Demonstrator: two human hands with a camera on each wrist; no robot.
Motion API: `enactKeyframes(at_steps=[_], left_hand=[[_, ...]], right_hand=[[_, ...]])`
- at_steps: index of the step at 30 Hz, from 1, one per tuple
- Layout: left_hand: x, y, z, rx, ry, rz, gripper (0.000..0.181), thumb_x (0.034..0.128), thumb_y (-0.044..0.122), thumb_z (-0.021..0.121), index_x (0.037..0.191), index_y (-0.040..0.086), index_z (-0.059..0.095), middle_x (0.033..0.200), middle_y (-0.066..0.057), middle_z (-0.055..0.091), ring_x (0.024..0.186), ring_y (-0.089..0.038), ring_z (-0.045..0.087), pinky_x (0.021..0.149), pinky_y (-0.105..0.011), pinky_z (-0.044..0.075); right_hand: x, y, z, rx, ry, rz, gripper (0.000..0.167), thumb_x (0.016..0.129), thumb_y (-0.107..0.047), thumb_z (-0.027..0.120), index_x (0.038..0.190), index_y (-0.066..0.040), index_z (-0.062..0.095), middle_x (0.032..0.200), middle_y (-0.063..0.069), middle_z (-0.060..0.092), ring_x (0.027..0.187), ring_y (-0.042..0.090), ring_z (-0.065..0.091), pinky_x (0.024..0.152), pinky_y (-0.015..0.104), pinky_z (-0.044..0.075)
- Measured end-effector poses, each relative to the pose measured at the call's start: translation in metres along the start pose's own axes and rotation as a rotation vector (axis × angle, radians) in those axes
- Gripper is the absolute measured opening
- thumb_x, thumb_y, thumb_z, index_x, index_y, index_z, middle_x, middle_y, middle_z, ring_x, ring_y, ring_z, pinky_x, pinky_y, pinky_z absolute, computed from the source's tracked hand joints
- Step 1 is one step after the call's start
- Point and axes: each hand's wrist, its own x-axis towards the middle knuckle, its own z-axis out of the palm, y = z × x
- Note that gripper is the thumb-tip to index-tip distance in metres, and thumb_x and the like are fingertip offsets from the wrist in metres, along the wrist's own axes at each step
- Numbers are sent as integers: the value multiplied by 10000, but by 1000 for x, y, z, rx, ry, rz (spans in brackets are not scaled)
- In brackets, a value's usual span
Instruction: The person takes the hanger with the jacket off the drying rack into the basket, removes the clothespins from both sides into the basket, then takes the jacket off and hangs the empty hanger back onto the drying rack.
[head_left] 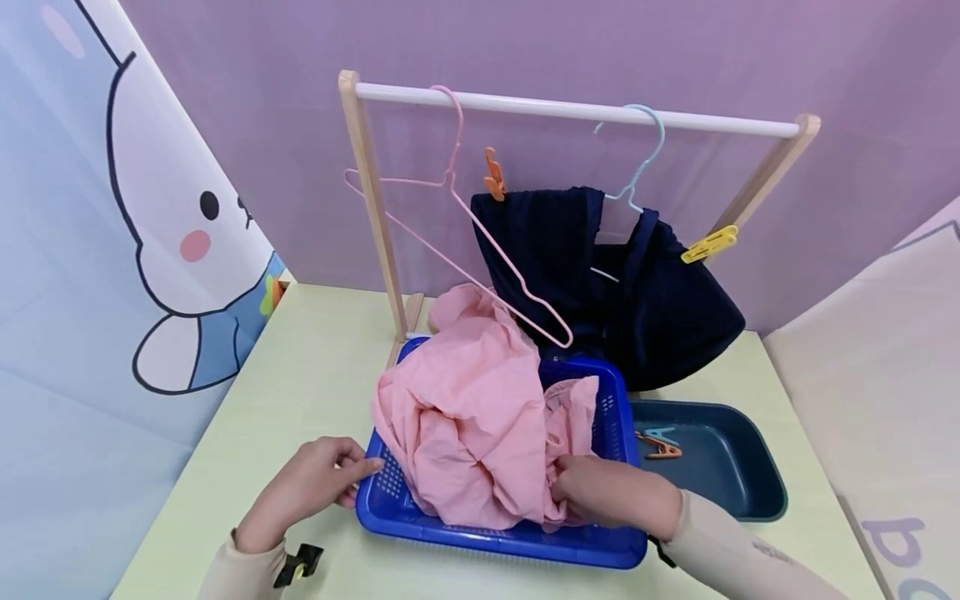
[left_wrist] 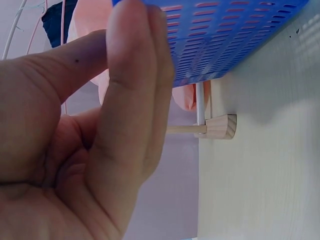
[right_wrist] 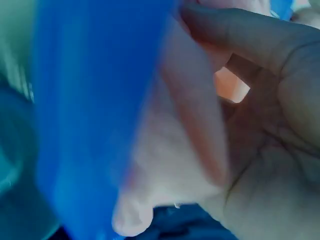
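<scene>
A blue perforated basket (head_left: pixel 510 546) holds a crumpled pink cloth (head_left: pixel 472 417), part of which spills over its back edge. My left hand (head_left: pixel 318 479) pinches the basket's left rim between thumb and fingers; the left wrist view shows the hand (left_wrist: pixel 100 110) against the basket's holed side (left_wrist: pixel 215 40). Inside the basket's right part, my right hand (head_left: pixel 611 492) grips the pink cloth, its fingertips partly hidden in the folds. In the right wrist view, thumb and fingers of the hand (right_wrist: pixel 265 110) are beside the blurred blue rim (right_wrist: pixel 95 120).
Behind the basket stands a rack with a white rod (head_left: pixel 525 104). From it hang an empty pink hanger (head_left: pixel 513 267) and a dark garment (head_left: pixel 652 308) with orange (head_left: pixel 494 175) and yellow (head_left: pixel 708 244) clips. A dark tray (head_left: pixel 720 467) with clips (head_left: pixel 660 446) lies right of the basket.
</scene>
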Motion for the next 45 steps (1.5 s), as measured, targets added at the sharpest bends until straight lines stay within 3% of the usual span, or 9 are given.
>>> enactKeyframes(at_steps=[6,16,20,25,30,34,36,39,45], left_hand=[[0,0,0,-4,-5,-6,251,944,304,716,874,66,676,686,-27,590,558,-163,625,531,-312,563],[-1,0,-1,-13,-16,9,252,946,301,714,872,64,673,683,-29,585,551,-165,623,528,-319,567],[0,-1,0,-28,-13,-5,244,943,294,718,872,64,673,689,-32,588,556,-167,628,542,-338,576],[1,-1,1,-36,-21,16,249,945,295,716,865,64,664,695,-33,579,561,-169,631,533,-318,575],[1,-1,-1,-28,-30,23,243,949,281,711,854,66,650,700,-35,575,563,-168,629,537,-323,577],[2,-1,-1,-25,-28,8,247,946,288,715,854,67,651,702,-38,576,562,-168,628,536,-316,575],[3,-2,0,-25,-27,5,258,942,296,719,846,69,644,707,-39,574,563,-166,625,533,-305,572],[3,-2,0,-27,-27,0,268,939,302,722,838,70,634,709,-41,571,563,-166,623,533,-302,571],[2,-2,0,-32,-24,-7,269,938,298,723,829,70,631,706,-45,566,557,-170,627,530,-305,570]], right_hand=[[14,4,1,-80,-139,19,242,911,-447,721,867,-210,692,799,-68,554,737,56,518,653,231,496],[9,5,-33,7,-176,-100,71,951,-226,710,896,-224,665,792,-146,534,760,17,479,678,170,446],[9,9,-61,-43,-47,-122,50,953,-139,692,943,-178,662,844,-110,604,783,51,543,664,180,485],[20,24,-88,-62,195,107,228,990,-160,642,1203,-80,643,1124,114,636,931,216,630,773,340,576],[54,48,-89,208,313,134,625,1010,-316,623,1535,-84,373,1508,190,368,1189,289,567,1015,444,486],[86,63,-89,258,318,85,774,965,-309,684,1587,-117,265,1631,198,113,1419,377,318,1132,514,333],[100,67,-89,227,312,79,793,934,-289,715,1577,-104,291,1625,230,123,1455,387,232,1151,526,295],[117,68,-88,112,305,80,716,910,-267,742,1518,-79,414,1533,252,340,1373,364,368,1111,481,372],[134,65,-84,-51,345,45,334,910,-169,759,1209,-66,653,1067,104,644,1011,247,575,894,376,495]])
